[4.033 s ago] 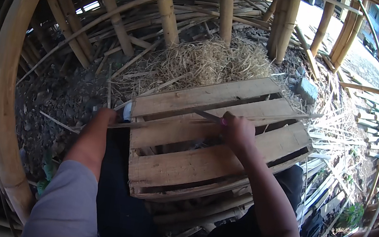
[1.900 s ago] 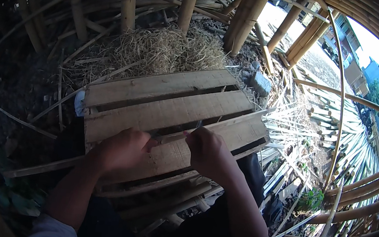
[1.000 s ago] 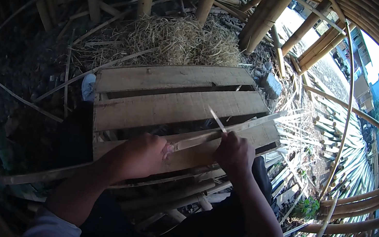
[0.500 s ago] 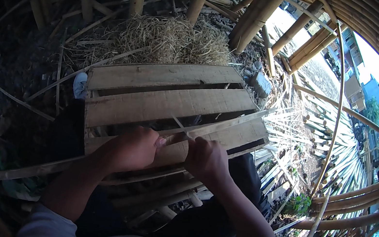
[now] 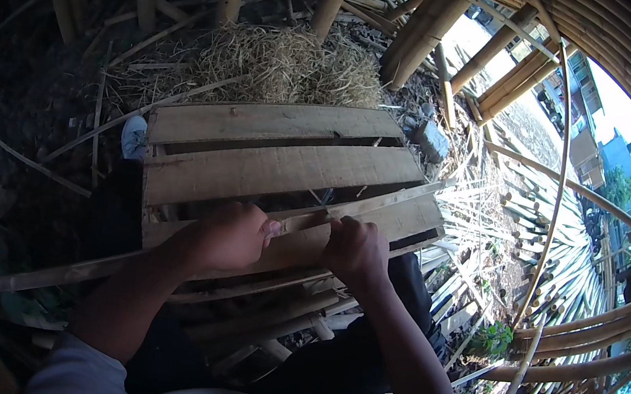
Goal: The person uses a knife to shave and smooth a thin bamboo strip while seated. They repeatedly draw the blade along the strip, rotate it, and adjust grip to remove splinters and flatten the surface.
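Observation:
A long bamboo strip (image 5: 388, 203) runs slantwise over a slatted wooden bench (image 5: 253, 179), from my lower left up to the right. My left hand (image 5: 232, 235) is closed around it near the middle. Just to the right, my right hand (image 5: 356, 250) is a closed fist against the same strip. It grips what looks like a knife, whose thin blade (image 5: 322, 196) shows only faintly past the strip; the handle is hidden in the fist. The bench stands before me, dark gaps between its flat boards.
Beyond the bench lies a heap of dry bamboo shavings (image 5: 286, 66). Upright bamboo posts (image 5: 425, 34) stand behind it, with a grey block (image 5: 431, 141) nearby. Many cut bamboo poles (image 5: 543, 255) are piled at right. A white shoe (image 5: 133, 137) shows beside the bench's left edge.
My right hand has slid slightly right and up along the strip, away from the left hand. The thin blade, plain before, is now mostly hidden. My left hand has barely moved.

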Available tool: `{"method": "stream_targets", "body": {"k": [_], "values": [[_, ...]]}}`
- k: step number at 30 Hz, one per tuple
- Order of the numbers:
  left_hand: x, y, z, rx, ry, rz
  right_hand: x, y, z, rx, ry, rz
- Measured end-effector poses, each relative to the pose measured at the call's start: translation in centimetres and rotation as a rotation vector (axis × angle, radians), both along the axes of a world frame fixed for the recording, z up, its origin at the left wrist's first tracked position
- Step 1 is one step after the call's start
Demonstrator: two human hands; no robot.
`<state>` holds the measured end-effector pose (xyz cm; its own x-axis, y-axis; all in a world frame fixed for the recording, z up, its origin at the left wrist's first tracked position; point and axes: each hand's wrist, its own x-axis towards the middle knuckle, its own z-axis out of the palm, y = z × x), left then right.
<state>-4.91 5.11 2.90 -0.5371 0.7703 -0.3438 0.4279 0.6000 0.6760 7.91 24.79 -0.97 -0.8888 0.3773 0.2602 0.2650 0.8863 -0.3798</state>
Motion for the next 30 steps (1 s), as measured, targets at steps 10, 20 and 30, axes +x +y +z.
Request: {"method": "stream_targets", "body": {"k": [10,20,30], "values": [[-0.6,0.9,-2.5,0.013,0.009,0.012,-0.4,-3.3,0.8,-0.01,-0.183,-0.164],[-0.4,0.0,-0.7,0.009,0.012,0.034,-0.2,-2.0,0.3,0.035,-0.125,-0.045],[0.8,-0.3,-0.9,0.088,0.274,-0.013,-0.5,-4.8,1.0,0.011,-0.117,-0.058]]}}
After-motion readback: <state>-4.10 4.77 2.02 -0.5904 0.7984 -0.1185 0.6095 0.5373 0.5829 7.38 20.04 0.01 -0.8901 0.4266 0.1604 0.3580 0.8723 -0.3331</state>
